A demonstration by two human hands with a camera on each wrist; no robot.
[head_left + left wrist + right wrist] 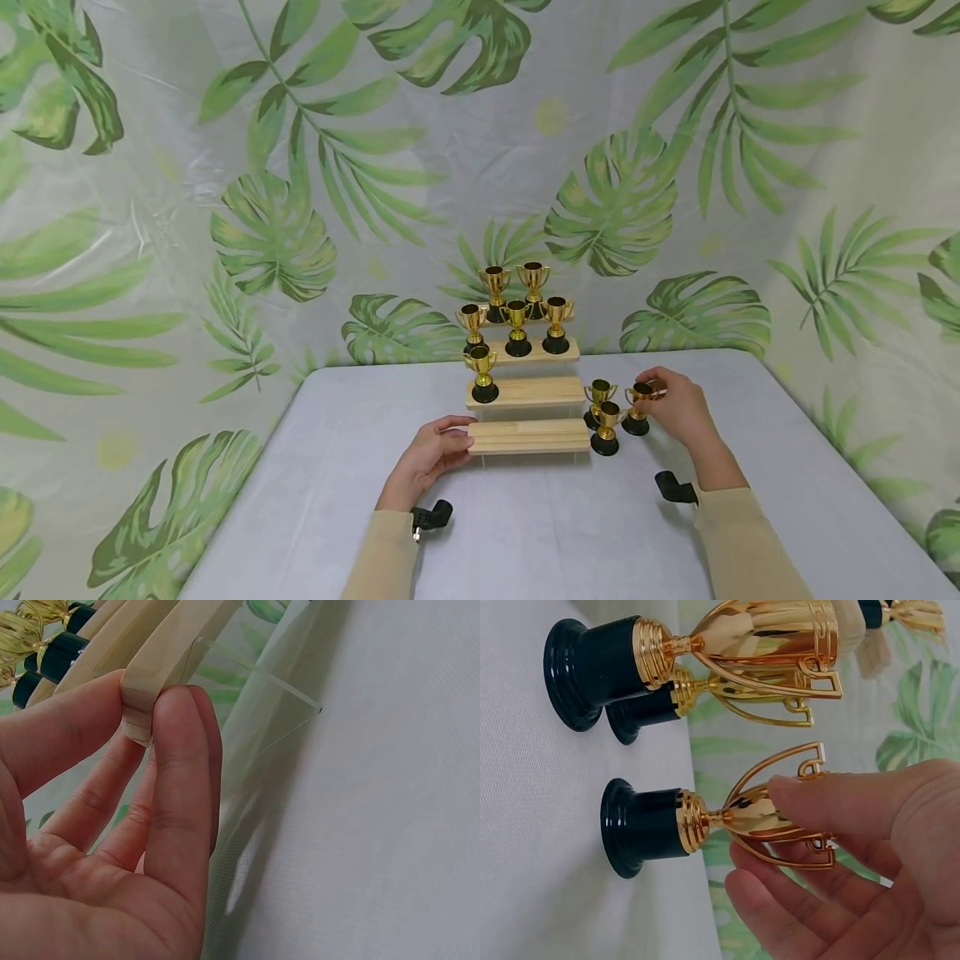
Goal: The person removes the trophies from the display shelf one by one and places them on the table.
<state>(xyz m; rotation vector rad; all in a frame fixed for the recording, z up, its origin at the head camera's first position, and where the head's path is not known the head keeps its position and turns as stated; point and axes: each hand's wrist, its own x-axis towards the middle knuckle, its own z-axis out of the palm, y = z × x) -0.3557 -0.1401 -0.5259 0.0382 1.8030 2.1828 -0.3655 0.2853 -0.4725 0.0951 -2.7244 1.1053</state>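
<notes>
A stepped wooden stand (pixel 525 392) sits mid-table with several small gold trophies on black bases on its upper steps. My left hand (pixel 431 457) pinches the left end of the lowest wooden step (pixel 154 671) between thumb and fingers. My right hand (pixel 675 406) grips the gold cup of a small trophy (pixel 705 821) that stands on the table to the right of the stand. Two more trophies (pixel 604 427) stand on the table right beside it.
The table (pixel 540 533) has a pale grey cloth and a leaf-print backdrop (pixel 300 208) behind and on both sides. A clear acrylic support (pixel 270 727) shows under the lowest step.
</notes>
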